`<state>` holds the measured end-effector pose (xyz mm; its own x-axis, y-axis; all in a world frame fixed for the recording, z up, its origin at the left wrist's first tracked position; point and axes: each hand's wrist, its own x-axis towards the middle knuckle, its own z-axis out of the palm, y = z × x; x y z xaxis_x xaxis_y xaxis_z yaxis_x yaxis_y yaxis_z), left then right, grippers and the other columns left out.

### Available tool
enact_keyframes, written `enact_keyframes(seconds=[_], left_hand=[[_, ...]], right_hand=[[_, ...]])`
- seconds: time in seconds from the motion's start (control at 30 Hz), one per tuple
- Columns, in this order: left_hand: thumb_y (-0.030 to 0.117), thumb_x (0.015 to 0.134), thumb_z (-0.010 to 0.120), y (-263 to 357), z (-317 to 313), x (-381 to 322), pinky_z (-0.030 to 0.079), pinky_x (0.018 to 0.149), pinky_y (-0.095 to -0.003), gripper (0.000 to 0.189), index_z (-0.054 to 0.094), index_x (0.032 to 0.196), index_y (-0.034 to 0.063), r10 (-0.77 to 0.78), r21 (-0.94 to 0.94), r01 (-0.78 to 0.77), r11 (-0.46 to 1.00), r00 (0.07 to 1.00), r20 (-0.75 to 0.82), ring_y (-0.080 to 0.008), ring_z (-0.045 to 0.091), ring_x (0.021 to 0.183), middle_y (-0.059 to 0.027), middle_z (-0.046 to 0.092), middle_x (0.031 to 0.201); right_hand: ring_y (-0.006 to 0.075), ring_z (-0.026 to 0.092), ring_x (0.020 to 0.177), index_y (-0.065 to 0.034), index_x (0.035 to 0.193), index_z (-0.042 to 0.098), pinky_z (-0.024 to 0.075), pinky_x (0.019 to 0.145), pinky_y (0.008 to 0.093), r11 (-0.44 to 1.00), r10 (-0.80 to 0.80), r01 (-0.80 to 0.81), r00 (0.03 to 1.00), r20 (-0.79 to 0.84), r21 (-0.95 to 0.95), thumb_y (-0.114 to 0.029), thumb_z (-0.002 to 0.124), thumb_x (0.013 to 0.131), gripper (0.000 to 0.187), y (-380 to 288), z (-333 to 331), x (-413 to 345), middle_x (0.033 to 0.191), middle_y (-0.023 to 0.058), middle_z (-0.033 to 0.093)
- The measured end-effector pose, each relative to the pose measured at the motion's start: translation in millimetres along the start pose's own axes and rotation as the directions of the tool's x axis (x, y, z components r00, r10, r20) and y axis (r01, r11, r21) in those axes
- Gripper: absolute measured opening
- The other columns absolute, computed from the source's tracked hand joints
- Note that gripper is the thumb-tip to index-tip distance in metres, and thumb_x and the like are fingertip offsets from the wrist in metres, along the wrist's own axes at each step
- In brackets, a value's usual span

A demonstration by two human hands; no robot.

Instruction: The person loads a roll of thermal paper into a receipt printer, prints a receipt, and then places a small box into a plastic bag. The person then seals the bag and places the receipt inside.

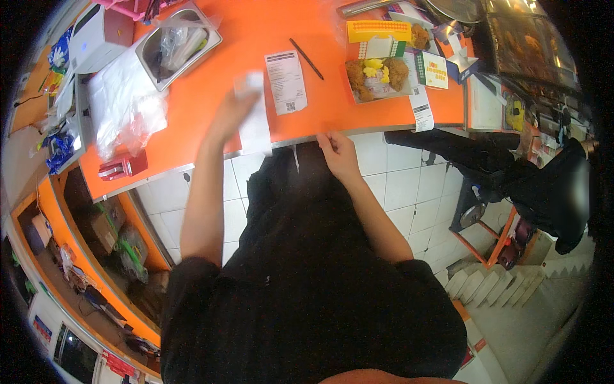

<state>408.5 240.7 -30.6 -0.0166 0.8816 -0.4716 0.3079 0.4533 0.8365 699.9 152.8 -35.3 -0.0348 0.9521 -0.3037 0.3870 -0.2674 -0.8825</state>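
My left hand (236,111), blurred by motion, holds a long white paper slip (255,126) over the orange counter. The lower end of the slip reaches past the counter's front edge. Just right of it, a printed receipt (286,84) lies flat, with a dark pen (307,59) beside it. My right hand (337,150) is at the front edge with its fingers curled; I see nothing in it. Farther right stands an open meal box (354,86) holding fried chicken (398,74) and a wrapped item with yellow pieces on top. Another receipt (422,113) hangs over the edge beside this box.
To the left are a metal pan (211,41) with plastic bags, clear plastic bags (122,103), a red stapler-like object (122,166) and a white device (91,41). More boxes (463,57) stand at the right. A person in black (532,182) is nearby on the right.
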Motion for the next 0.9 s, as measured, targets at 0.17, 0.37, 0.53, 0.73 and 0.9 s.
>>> enact_keyframes(seconds=[0.17, 0.37, 0.53, 0.73, 0.9], left_hand=[[0.031, 0.089, 0.072, 56.9, -28.4, 171.8, 0.052, 0.101, -0.0428, 0.067, 0.051, 0.141, -0.0058, 0.272, 0.267, -0.260, 0.928, 0.962, -0.007, -0.0339, 0.066, 0.118, -0.0253, 0.066, 0.130], [0.025, 0.088, 0.074, 90.9, 54.8, 143.6, 0.046, 0.110, -0.0432, 0.069, 0.047, 0.144, -0.0030, 0.583, 0.315, -0.527, 0.789, 0.804, -0.115, -0.0357, 0.057, 0.131, -0.0231, 0.059, 0.140], [0.012, 0.086, 0.075, 114.7, 168.2, 94.5, 0.048, 0.106, -0.0459, 0.067, 0.045, 0.143, -0.0022, 0.471, -0.067, -0.497, 0.865, 0.851, -0.233, -0.0361, 0.059, 0.125, -0.0227, 0.059, 0.134], [0.011, 0.082, 0.079, 149.8, 222.8, 114.1, 0.048, 0.104, -0.0488, 0.076, 0.040, 0.147, -0.0010, 0.462, -0.017, -0.528, 0.849, 0.759, -0.458, -0.0423, 0.057, 0.123, -0.0250, 0.056, 0.135], [0.015, 0.080, 0.081, 157.7, 226.2, 125.9, 0.046, 0.107, -0.0478, 0.090, 0.031, 0.153, -0.0009, 0.528, 0.180, -0.505, 0.844, 0.723, -0.445, -0.0437, 0.054, 0.126, -0.0276, 0.055, 0.136]], right_hand=[[0.0099, 0.056, 0.071, 0.0021, 0.096, 0.068, 0.0441, 0.064, 0.0279, 0.999, 0.015, -0.019, 0.997, -0.075, -0.044, -0.021, 0.064, 0.102, 0.024, 25.4, -40.9, -7.9, 0.079, 0.0042, 0.064], [0.0194, 0.062, 0.081, 0.0052, 0.098, 0.066, 0.0512, 0.075, 0.0370, 0.950, 0.084, -0.205, 0.894, -0.440, -0.237, -0.022, 0.061, 0.101, 0.028, 12.7, -176.3, 92.3, 0.086, 0.0116, 0.069], [0.0210, 0.066, 0.100, -0.0005, 0.126, 0.059, 0.0519, 0.091, 0.0344, 0.902, -0.418, 0.343, 0.844, -0.337, -0.261, -0.024, 0.073, 0.095, 0.041, -28.3, -196.2, 215.1, 0.109, 0.0091, 0.070], [0.0227, 0.068, 0.109, 0.0005, 0.130, 0.058, 0.0531, 0.092, 0.0329, 0.828, -0.412, 0.306, 0.901, -0.139, -0.470, -0.031, 0.085, 0.085, 0.061, -43.2, -187.7, 249.3, 0.118, 0.0148, 0.071], [0.0192, 0.070, 0.101, -0.0011, 0.142, 0.053, 0.0549, 0.083, 0.0313, 0.686, -0.557, 0.410, 0.828, -0.071, -0.600, -0.026, 0.085, 0.085, 0.070, -40.5, -213.0, 241.9, 0.110, 0.0116, 0.072]])
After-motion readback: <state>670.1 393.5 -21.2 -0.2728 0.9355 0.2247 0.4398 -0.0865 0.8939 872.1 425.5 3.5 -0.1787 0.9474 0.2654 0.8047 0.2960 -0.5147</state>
